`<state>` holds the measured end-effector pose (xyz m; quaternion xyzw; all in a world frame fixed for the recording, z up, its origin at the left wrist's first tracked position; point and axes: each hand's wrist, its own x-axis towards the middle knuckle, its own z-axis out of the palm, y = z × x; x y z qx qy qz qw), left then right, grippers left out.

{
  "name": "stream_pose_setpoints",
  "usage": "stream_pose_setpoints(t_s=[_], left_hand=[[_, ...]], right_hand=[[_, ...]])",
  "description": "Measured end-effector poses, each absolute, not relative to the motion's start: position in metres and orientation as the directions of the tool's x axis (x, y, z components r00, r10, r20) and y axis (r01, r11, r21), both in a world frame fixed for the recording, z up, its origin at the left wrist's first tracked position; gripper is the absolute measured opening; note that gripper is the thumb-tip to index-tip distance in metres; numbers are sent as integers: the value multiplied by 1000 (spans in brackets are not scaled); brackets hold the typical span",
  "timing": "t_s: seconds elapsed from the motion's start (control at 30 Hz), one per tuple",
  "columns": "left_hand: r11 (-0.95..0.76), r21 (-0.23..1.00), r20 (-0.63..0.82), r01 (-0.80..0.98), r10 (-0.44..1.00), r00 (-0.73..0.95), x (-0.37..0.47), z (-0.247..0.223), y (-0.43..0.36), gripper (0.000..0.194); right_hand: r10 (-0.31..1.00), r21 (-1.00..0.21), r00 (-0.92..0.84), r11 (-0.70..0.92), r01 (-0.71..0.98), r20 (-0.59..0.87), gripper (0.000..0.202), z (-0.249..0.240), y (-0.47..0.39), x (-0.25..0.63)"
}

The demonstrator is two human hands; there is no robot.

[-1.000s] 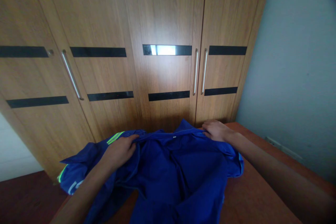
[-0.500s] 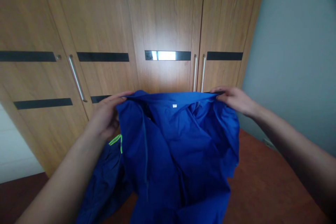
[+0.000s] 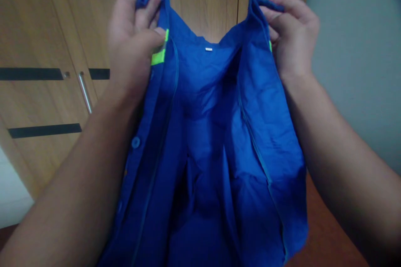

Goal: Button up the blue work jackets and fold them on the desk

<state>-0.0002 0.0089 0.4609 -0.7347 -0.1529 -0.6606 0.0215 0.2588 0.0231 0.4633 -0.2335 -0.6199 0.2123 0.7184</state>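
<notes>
A blue work jacket (image 3: 206, 96) hangs open in front of me, its inside facing me and a small white label (image 3: 209, 49) at the neck. My left hand (image 3: 133, 37) grips the left front edge near the collar, thumb beside a bright yellow-green strip (image 3: 158, 56). Blue buttons, one of them large and plain (image 3: 135, 142), run down that edge. On the opposite side, my right hand (image 3: 293, 29) is closed around the collar corner and front edge. Some fingers of both hands are hidden behind the cloth. The jacket's lower end runs out of view.
Behind the jacket stands a wooden wardrobe (image 3: 37, 21) with dark strips and a metal handle (image 3: 85, 91). A grey-blue wall (image 3: 354, 41) is at the right. Reddish-brown floor (image 3: 322, 225) shows at the lower right.
Both hands have risen and come nearer, now holding the front edges by the collar instead of the collar's top fold. The jacket fronts have spread apart, showing buttons and yellow-green strips.
</notes>
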Motion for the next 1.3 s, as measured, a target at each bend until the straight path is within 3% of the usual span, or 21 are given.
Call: stream_pose_setpoints(t_s=[0.07,0.13,0.23,0.33,0.57,0.67,0.73,0.87,0.97,1.13,1.3], left_hand=[[-959,193,959,207,229,168,9,459,34,70],[-914,337,894,227,386,227,21,442,63,80],[-833,424,806,355,526,272,37,387,103,79],[-741,491,619,457,667,415,40,309,126,78],[-607,558,331,566,788,519,3,149,85,49],[-544,554,300,630,836,459,-29,117,48,41],[-475,529,292,703,880,375,-57,104,23,38],[-310,433,284,847,938,198,-116,78,-19,39],[-218,380,268,899,956,118,-143,61,-41,39],[-214,299,188,930,969,162,-138,57,-55,41],[-195,218,167,956,973,160,-124,60,-52,42]], right_hand=[[318,-335,120,926,171,940,38,467,42,245],[248,-226,-24,912,342,968,52,454,70,230],[390,-208,-213,791,576,896,64,403,116,212],[657,-270,-403,680,682,637,72,326,143,199],[719,-331,-571,692,641,397,66,152,117,194],[736,-354,-548,674,649,397,60,106,87,214],[778,-377,-433,609,698,455,54,84,66,236],[850,-344,-166,371,863,501,49,48,27,284],[894,-308,-35,190,932,447,48,29,10,305],[970,-212,-79,128,969,228,38,24,28,320],[912,-37,49,-38,999,407,34,50,55,331]])
